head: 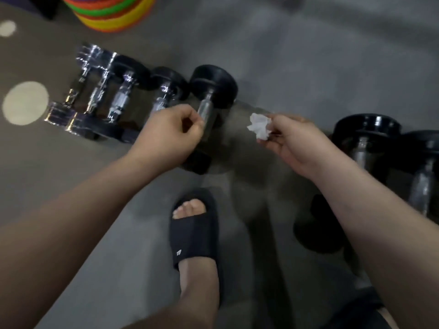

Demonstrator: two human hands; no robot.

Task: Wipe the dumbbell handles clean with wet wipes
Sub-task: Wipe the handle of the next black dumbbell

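Two hands at a black dumbbell (213, 84) on the grey floor (308, 67): left hand (168, 136) gripped its chrome handle (204, 111), right hand (292, 143) pinched a crumpled white wet wipe (260, 126) nearby.

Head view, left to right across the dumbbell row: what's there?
Pale floor spot → chrome dumbbells → left hand → black dumbbell → wet wipe → right hand → larger black dumbbells.

One wide-angle head cam. Faces steeply down at the floor (308, 55), close in, right over the wearer's foot (193, 236).
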